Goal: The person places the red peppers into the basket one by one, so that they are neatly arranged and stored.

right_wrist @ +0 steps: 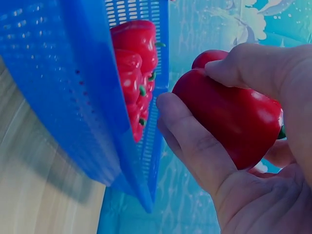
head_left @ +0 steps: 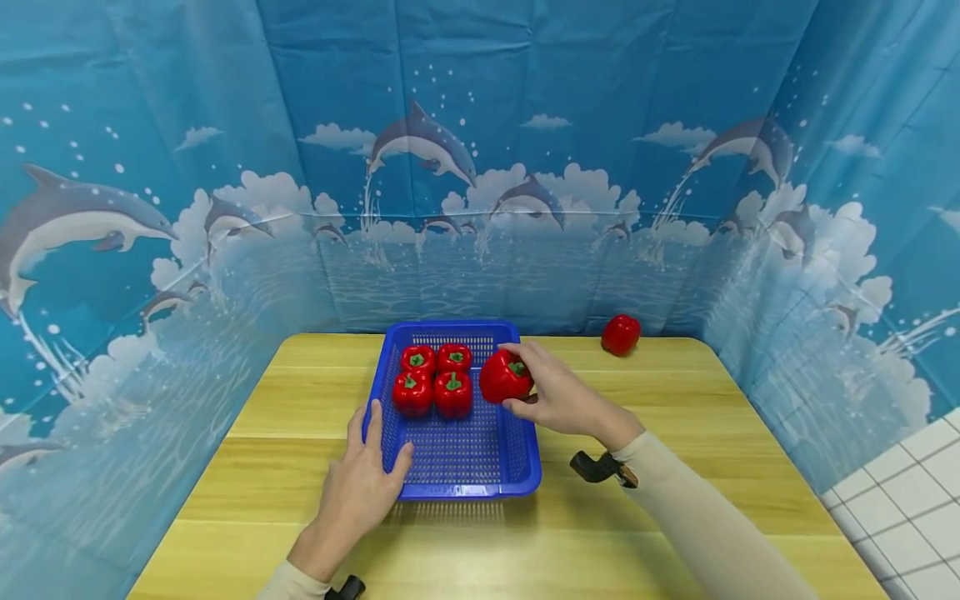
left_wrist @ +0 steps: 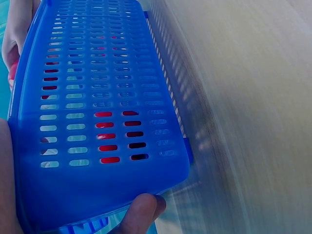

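A blue perforated plastic basket [head_left: 480,490] rests on the wooden table, with several red bell peppers [head_left: 453,395] grouped toward its back left, green stems up. My right hand [head_left: 557,392] grips another red bell pepper [head_left: 501,378] above the basket's right side. In the right wrist view, thumb and fingers wrap that pepper [right_wrist: 229,119], its stem toward the palm. At the basket's front left corner, my left hand [head_left: 363,483] holds the rim, thumb over the front edge and fingers along the left side. A fingertip [left_wrist: 140,212] touches the basket wall in the left wrist view.
One more red bell pepper [head_left: 621,335] lies at the table's back right. The wooden table [head_left: 285,475] extends around the basket. A blue dolphin-print curtain [head_left: 480,267] hangs behind and along the sides, and white tiles [head_left: 911,500] show at the lower right.
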`<state>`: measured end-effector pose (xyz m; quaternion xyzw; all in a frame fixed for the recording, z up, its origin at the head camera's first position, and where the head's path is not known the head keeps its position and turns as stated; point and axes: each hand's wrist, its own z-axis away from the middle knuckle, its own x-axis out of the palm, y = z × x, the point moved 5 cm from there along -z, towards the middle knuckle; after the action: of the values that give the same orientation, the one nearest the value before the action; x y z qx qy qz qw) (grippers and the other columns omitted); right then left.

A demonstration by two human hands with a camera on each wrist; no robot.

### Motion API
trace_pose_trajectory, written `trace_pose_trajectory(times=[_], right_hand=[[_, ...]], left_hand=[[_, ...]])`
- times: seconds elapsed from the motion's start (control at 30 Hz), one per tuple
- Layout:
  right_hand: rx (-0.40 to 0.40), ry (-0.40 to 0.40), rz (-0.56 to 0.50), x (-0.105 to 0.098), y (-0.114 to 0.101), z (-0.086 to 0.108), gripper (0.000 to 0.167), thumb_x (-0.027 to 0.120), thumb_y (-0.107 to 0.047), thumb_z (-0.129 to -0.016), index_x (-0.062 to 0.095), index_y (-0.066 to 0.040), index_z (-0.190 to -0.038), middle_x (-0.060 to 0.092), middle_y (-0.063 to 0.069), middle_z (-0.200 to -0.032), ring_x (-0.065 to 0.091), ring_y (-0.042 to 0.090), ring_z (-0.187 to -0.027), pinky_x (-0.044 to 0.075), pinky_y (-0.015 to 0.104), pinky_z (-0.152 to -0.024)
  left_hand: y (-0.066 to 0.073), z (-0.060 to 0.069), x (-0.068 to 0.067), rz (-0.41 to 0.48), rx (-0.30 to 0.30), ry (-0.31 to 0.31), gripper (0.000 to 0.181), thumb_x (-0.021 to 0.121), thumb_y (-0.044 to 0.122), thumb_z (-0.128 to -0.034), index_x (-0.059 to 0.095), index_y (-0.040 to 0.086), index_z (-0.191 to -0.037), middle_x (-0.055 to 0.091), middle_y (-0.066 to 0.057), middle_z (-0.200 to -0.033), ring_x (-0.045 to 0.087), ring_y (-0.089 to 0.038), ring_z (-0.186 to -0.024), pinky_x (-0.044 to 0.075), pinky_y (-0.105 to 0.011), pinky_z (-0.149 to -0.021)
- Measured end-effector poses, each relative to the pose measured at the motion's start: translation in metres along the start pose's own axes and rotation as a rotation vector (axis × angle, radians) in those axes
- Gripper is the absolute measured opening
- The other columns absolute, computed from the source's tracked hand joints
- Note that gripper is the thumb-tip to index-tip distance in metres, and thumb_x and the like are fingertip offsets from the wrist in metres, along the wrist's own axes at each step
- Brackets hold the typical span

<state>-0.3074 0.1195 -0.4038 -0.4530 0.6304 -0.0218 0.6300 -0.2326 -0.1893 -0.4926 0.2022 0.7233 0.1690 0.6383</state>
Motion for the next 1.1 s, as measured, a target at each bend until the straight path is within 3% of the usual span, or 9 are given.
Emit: trace_pose_trajectory(times=[0.27, 0.63, 0.77, 0.97, 1.1], right_hand=[[-0.036, -0.014, 0.027, 0.009, -0.009, -0.010, 0.087, 0.082, -0.012, -0.104, 0.038, -0.002, -0.178, 0.057, 0.020, -0.163, 0.071, 0.031, -0.137, 0.070, 0.044, -0.107], [-0.075, -0.029, 0.113, 0.017, -0.021, -0.020, 0.081, 0.087, -0.020, -0.103, 0.048, -0.010, -0.174, 0.060, 0.011, -0.157, 0.069, 0.022, -0.128, 0.068, 0.038, -0.100], [-0.078, -0.044, 0.147, 0.021, -0.026, -0.024, 0.083, 0.089, -0.025, -0.103, 0.050, -0.011, -0.174, 0.061, 0.011, -0.158, 0.071, 0.023, -0.125, 0.068, 0.042, -0.100], [-0.074, -0.065, 0.144, 0.028, -0.032, -0.030, 0.082, 0.092, -0.027, -0.102, 0.052, -0.010, -0.172, 0.060, 0.014, -0.162, 0.068, 0.030, -0.140, 0.066, 0.051, -0.112], [-0.069, -0.082, 0.136, 0.032, -0.034, -0.032, 0.081, 0.093, -0.025, -0.102, 0.054, -0.009, -0.171, 0.060, 0.016, -0.163, 0.067, 0.032, -0.143, 0.067, 0.049, -0.115]], left_hand=[[0.001, 0.001, -0.001, -0.005, -0.003, 0.003, 0.099, 0.063, 0.055, -0.1168, 0.015, 0.005, -0.187, 0.016, -0.025, -0.194, 0.052, -0.020, -0.055, 0.043, -0.033, -0.048], [0.002, 0.002, -0.003, -0.020, -0.002, 0.004, 0.099, 0.063, 0.055, -0.1168, 0.016, 0.003, -0.187, 0.017, -0.027, -0.193, 0.060, -0.025, -0.061, 0.047, -0.033, -0.052], [0.001, 0.002, -0.003, -0.035, -0.002, 0.007, 0.099, 0.063, 0.056, -0.1169, 0.016, 0.002, -0.187, 0.018, -0.027, -0.192, 0.064, -0.027, -0.067, 0.049, -0.033, -0.054], [0.002, 0.001, -0.003, -0.028, 0.006, 0.015, 0.099, 0.064, 0.054, -0.1164, 0.017, 0.002, -0.186, 0.019, -0.027, -0.192, 0.065, -0.027, -0.068, 0.049, -0.031, -0.052], [0.002, 0.001, -0.002, -0.021, 0.006, 0.008, 0.100, 0.064, 0.055, -0.1164, 0.016, 0.002, -0.187, 0.018, -0.027, -0.192, 0.062, -0.025, -0.062, 0.049, -0.030, -0.049]])
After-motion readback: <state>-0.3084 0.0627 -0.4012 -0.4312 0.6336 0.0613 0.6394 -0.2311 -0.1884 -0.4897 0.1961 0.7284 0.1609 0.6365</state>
